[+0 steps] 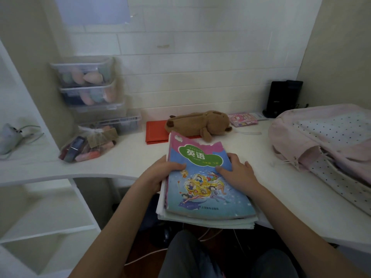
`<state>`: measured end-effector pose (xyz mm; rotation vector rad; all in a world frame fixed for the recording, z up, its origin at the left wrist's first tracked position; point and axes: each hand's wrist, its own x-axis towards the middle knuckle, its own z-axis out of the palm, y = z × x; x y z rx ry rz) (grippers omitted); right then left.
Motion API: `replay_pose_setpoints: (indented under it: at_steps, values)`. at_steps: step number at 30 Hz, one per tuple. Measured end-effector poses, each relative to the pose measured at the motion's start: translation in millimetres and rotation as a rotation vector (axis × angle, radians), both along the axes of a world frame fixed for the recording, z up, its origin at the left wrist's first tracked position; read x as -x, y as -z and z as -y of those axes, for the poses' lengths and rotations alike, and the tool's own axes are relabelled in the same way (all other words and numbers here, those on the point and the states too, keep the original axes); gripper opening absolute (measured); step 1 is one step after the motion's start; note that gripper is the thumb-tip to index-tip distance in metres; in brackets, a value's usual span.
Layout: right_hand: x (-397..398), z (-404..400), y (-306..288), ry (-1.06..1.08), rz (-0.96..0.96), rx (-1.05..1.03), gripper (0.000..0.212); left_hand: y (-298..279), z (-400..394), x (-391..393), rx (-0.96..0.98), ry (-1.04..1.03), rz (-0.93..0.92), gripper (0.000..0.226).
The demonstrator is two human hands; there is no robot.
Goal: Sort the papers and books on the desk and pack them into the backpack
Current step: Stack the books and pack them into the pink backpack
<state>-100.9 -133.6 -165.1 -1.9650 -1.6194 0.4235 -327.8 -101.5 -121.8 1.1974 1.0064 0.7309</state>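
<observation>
We hold the stack of books and papers (206,197) at the near edge of the surface (291,189), its near end hanging past that edge over our lap. Left hand (160,173) grips the stack's left side, thumb curled on the top cover. Right hand (239,173) grips the right side, thumb on the cover, fingers wrapped over the edge.

Step in hand, we judge: gathering and squaring the stack, sorting mostly done, packing not started. Next move calls for lifting the stack with both hands and carrying it right to the backpack (329,145), which lies flat, pink with a dotted lining, well apart from the stack. We cannot tell if its opening is wide enough; one hand may need to free up and hold it open. Loose sheets under the books could slip out.

Writing: top cover is a textbook (204,177), green cloud label reads 英语; small print beneath and the bottom publisher line too blurred to read.

Farther back: red folder (155,132), brown plush toy (198,122) partly on it, pink box (243,118), black device (283,99) with unreadable logo, stacked clear bins (88,83).
</observation>
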Motion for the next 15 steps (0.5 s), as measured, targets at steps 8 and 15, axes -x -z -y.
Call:
replay_pose_setpoints:
  at_steps: [8,15]
  values:
    - [-17.9,-5.4,-54.0,-0.074,-1.062,-0.232,0.097,-26.0,-17.0,-15.3,-0.308,-0.042,0.305,0.041]
    - [-30.5,-10.5,-99.2,-0.243,-1.162,-0.436,0.085,-56.3,-36.0,-35.9,-0.473,0.004,0.239,0.04]
